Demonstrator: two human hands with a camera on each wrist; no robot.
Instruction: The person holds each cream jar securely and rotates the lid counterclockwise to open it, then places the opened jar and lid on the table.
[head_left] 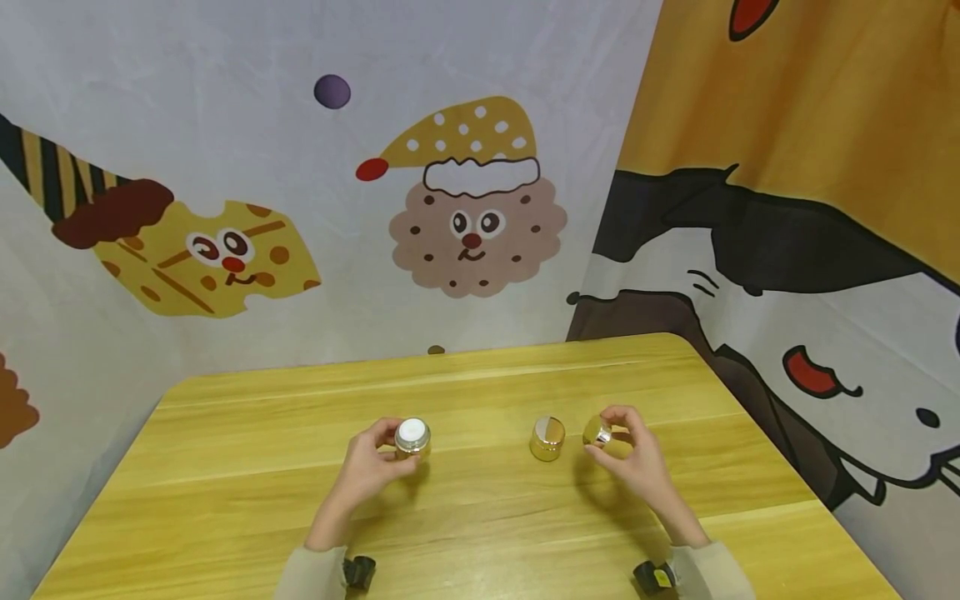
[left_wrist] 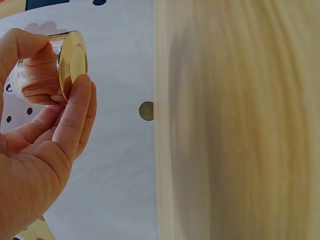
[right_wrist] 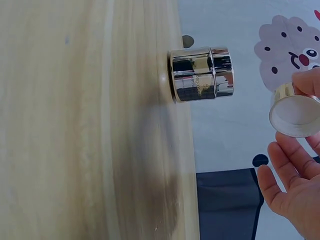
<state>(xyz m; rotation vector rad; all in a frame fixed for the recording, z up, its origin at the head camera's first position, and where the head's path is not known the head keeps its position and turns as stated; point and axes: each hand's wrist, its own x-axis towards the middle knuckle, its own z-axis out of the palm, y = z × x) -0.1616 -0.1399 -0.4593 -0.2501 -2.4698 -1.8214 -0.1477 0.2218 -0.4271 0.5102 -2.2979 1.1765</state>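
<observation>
My left hand [head_left: 395, 447] grips a small gold jar [head_left: 412, 437] just above the wooden table [head_left: 480, 533]; its open top shows white. In the left wrist view, thumb and fingers curl round the jar's [left_wrist: 70, 65] gold base. My right hand [head_left: 607, 435] pinches a gold lid [head_left: 597, 430], lifted off the table. The right wrist view shows the lid's [right_wrist: 295, 111] white inside. A second gold jar [head_left: 547, 439] with its lid on stands on the table between my hands, close to the left of the right hand. It appears shiny and two-tiered in the right wrist view [right_wrist: 201, 74].
Cartoon-printed cloth hangs behind the table [head_left: 472, 217] and along its right side [head_left: 787, 250]. The table's far edge [head_left: 420, 362] lies just beyond the jars. Bare wood stretches to the left [head_left: 225, 467] and in front of my hands.
</observation>
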